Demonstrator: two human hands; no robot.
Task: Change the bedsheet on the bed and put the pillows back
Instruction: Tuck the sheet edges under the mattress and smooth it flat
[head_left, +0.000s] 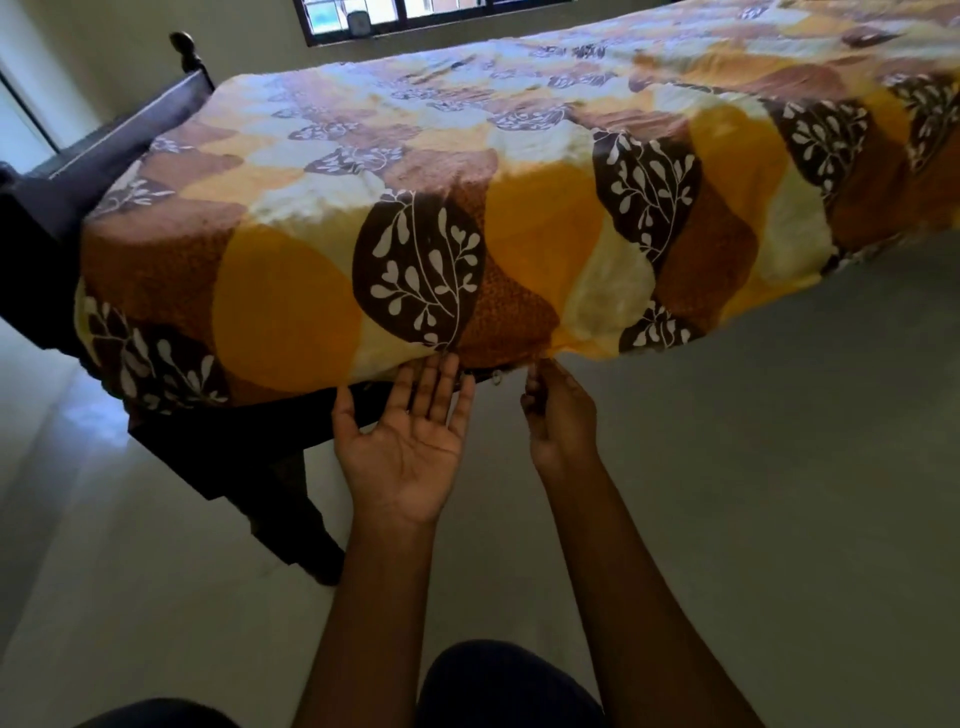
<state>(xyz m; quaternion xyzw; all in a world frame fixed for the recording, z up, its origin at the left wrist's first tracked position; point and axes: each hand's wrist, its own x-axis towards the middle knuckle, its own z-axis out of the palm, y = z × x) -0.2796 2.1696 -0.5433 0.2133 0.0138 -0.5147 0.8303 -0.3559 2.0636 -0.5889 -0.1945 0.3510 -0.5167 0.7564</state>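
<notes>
Knees (498, 686) low, fine. Your L hand (402, 441) fingers flat, spread at bedsheet (291, 312) hem; R hand (558, 415) pinches hem. Pull taut w/ R, sweep slack under w/ L, no wrinkles.

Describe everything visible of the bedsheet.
The bedsheet is soft-looking cloth printed with yellow, cream, rust and brown leaf shapes, some with white sprigs. It lies spread flat and drapes down the near side. The left hand, open palm up, touches its lower edge; the right hand pinches the hem beside it.
</notes>
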